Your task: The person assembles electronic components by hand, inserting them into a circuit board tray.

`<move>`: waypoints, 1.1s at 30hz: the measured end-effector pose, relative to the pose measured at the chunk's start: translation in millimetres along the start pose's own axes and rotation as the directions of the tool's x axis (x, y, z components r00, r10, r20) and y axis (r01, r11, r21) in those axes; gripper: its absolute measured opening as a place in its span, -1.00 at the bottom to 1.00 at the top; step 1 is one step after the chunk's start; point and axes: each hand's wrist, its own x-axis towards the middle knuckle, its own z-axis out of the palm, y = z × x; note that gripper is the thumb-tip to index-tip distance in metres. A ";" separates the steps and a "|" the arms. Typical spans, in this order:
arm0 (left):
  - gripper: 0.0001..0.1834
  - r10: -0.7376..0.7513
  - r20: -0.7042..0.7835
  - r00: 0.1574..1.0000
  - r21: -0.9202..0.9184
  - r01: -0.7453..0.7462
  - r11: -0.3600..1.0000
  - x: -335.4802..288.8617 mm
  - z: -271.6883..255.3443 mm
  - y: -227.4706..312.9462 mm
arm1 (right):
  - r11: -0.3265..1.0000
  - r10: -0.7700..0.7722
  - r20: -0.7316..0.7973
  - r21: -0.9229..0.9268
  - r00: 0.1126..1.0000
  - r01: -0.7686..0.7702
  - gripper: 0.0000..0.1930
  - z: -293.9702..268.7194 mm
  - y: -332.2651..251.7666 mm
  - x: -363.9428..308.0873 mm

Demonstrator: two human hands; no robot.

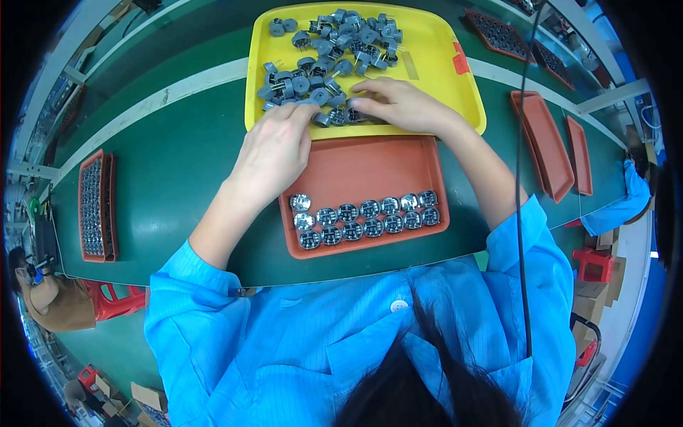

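Both my hands reach into a yellow tray (441,78) with a heap of grey, round, buzzer-like parts (345,35) that have thin metal pins. At the heap's near edge, the fingers of my left hand (274,142) are drawn together; whatever they may pinch is hidden beneath them. My right hand (405,107) comes in from the other side, thumb and fingers apart beside a few grey parts near the tray's front wall. Closer to me lies a reddish-brown tray (370,167). Round, shiny parts with dark faces (370,208) stand in two rows along its near side, with one extra at the left.
On the green table (178,171), a filled brown tray stack (96,206) stands at the left. Brown trays (544,142) lie at the right, and filled ones (498,34) at the back. A black cable (521,213) hangs at the right. Other people sit at both sides.
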 end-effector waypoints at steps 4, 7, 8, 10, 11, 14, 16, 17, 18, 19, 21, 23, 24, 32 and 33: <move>-0.70 -0.085 0.038 0.996 0.136 0.080 0.987 4.3 1.6 2.3 | 0.977 -0.058 0.067 -0.202 0.996 0.070 -0.27 15.2 -19.5 28.5; -0.68 -0.157 0.127 0.979 0.105 0.144 0.984 8.7 6.2 3.3 | 0.989 -0.053 0.159 -0.126 0.986 0.074 -0.24 14.1 -24.9 34.6; -0.67 -0.190 0.172 0.967 0.039 0.186 0.982 10.0 7.3 2.4 | 0.989 -0.055 0.162 -0.124 0.985 0.075 -0.24 13.1 -22.3 33.8; -0.68 -0.211 0.194 0.958 -0.114 0.236 0.965 10.5 5.6 -3.5 | 0.998 -0.027 0.177 0.063 0.984 0.016 -0.37 8.1 -19.8 28.7; -0.68 -0.226 0.217 0.950 -0.264 0.280 0.923 10.2 5.2 -5.3 | 0.998 -0.024 0.175 0.064 0.984 0.013 -0.37 8.5 -14.1 25.8; -0.71 -0.118 0.027 0.993 -0.296 0.121 0.948 2.0 6.9 -3.1 | 0.928 -0.158 0.049 0.348 0.986 0.132 -0.51 11.4 -6.4 13.7; -0.75 -0.138 0.078 0.987 -0.315 0.156 0.936 -5.0 -1.2 9.7 | 0.866 -0.344 -0.108 0.346 0.933 0.360 -0.55 12.5 -14.2 -8.7; -0.77 -0.157 0.123 0.980 -0.330 0.190 0.925 -9.6 -4.3 15.5 | 0.861 -0.383 -0.078 0.331 0.920 0.386 -0.59 14.2 -17.2 -19.0; -0.77 -0.158 0.130 0.979 -0.331 0.193 0.924 -15.2 -3.0 17.8 | 0.881 -0.420 -0.026 0.229 0.907 0.415 -0.60 12.6 -21.6 -30.3; -0.76 -0.166 0.140 0.976 -0.352 0.206 0.913 -22.1 -0.8 20.1 | 0.874 -0.471 -0.047 0.112 0.881 0.473 -0.59 19.1 -20.2 -38.2; -0.69 -0.162 0.197 0.967 -0.348 0.223 0.910 -29.3 6.0 18.8 | 0.860 -0.505 -0.014 -0.095 0.863 0.501 -0.55 25.8 -23.0 -51.8; -0.69 -0.098 0.131 0.987 -0.244 0.128 0.961 -31.5 9.7 22.6 | 0.852 -0.513 -0.004 -0.120 0.858 0.509 -0.54 30.4 -20.0 -59.5; -0.68 -0.023 0.065 0.998 -0.129 0.031 0.991 -32.4 11.3 24.4 | 0.841 -0.525 0.007 -0.151 0.851 0.520 -0.53 32.4 -17.5 -62.7; -0.49 0.064 0.018 0.998 0.128 -0.066 0.990 -28.9 16.7 28.0 | 0.818 -0.540 0.006 -0.231 0.841 0.527 -0.64 33.9 -2.3 -74.1; -0.48 -0.006 0.013 1.000 0.121 0.005 0.993 -25.6 16.5 28.1 | 0.825 -0.532 0.015 -0.219 0.847 0.522 -0.67 32.1 -1.5 -73.2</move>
